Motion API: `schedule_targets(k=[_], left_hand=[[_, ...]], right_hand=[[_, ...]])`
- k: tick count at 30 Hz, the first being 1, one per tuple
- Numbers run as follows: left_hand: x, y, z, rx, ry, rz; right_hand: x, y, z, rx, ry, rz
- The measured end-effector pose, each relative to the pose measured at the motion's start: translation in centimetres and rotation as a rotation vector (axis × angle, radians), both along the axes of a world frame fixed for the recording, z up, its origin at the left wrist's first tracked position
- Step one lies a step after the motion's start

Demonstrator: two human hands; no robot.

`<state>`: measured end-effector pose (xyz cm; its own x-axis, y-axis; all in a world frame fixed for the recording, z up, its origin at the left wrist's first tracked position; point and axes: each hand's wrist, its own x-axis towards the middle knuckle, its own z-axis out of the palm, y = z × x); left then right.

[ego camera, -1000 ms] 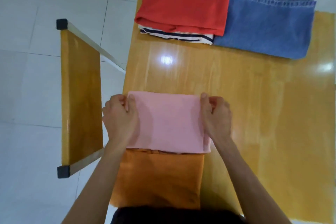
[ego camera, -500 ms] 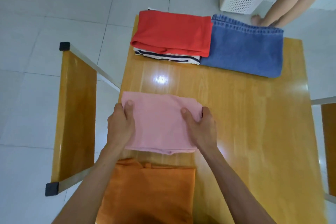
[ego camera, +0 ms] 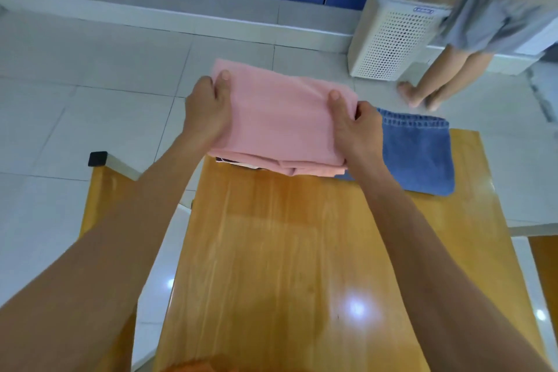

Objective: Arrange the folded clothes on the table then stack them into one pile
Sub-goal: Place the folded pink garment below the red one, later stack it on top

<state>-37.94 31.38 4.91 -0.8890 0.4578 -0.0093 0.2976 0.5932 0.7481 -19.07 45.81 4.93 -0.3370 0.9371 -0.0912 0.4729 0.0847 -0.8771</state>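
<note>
Head camera: A person is holding a folded pink cloth with both hands at the far end of a wooden bench. The left hand is gripping the cloth's left edge, thumb lying on top and fingers curling under, clamped on the fabric. The right hand is pinching the right edge the same way, thumb on top, the rest wrapped beneath. The cloth is hanging over the bench's far left corner, covering most of what lies below; only a thin dark-and-white strip of another garment is peeking out under its near edge, and whether the pink cloth is touching it cannot be told. Folded blue jeans are lying just beside it on the right, on the bench's far right corner. A sliver of orange fabric is showing at the bench's near edge. A wooden seat is standing to the left. On the tiled floor beyond, a white perforated basket is standing beside another person's bare legs, in front of blue panels marked 10 KG and 15 KG.
</note>
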Motion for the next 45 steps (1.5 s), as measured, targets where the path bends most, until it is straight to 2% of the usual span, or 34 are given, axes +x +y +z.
schedule_targets(k=[5, 8, 11, 19, 24, 28, 34, 38, 41, 45], left_hand=[[-3.2, 3.5, -3.4, -0.092, -0.050, -0.009], [-3.4, 3.4, -7.1, -0.216, -0.091, -0.034], [-3.3, 3.0, -9.2, -0.249, -0.108, -0.045], [-4.4, 4.2, -7.6, -0.195, -0.078, 0.025], [-3.5, 3.5, -9.6, -0.237, -0.122, 0.026], [-2.9, 2.7, -8.7, -0.209, -0.194, 0.048], [1.1, -4.4, -7.1, -0.085, -0.188, 0.055], [6.4, -11.6, -8.1, -0.024, -0.324, 0.065], [11.5, -16.5, -8.9, -0.062, -0.421, 0.024], [17.9, -21.2, -8.8, -0.112, -0.456, 0.017]], right_hand=[[-3.5, 3.2, -2.7, -0.031, -0.044, -0.014], [-3.8, 3.2, -5.6, -0.077, -0.113, -0.019], [-3.9, 3.1, -7.0, -0.088, -0.125, -0.041], [-5.0, 4.1, -6.0, 0.126, -0.084, -0.068], [-4.5, 3.7, -7.8, 0.053, -0.178, -0.062], [-4.2, 3.6, -7.1, 0.033, -0.218, -0.034], [0.6, 0.2, -5.5, 0.067, -0.192, -0.056], [5.3, -5.5, -6.1, 0.063, -0.170, -0.075], [8.8, -10.6, -7.2, -0.021, -0.161, -0.067], [13.1, -16.7, -8.3, -0.093, -0.222, 0.002]])
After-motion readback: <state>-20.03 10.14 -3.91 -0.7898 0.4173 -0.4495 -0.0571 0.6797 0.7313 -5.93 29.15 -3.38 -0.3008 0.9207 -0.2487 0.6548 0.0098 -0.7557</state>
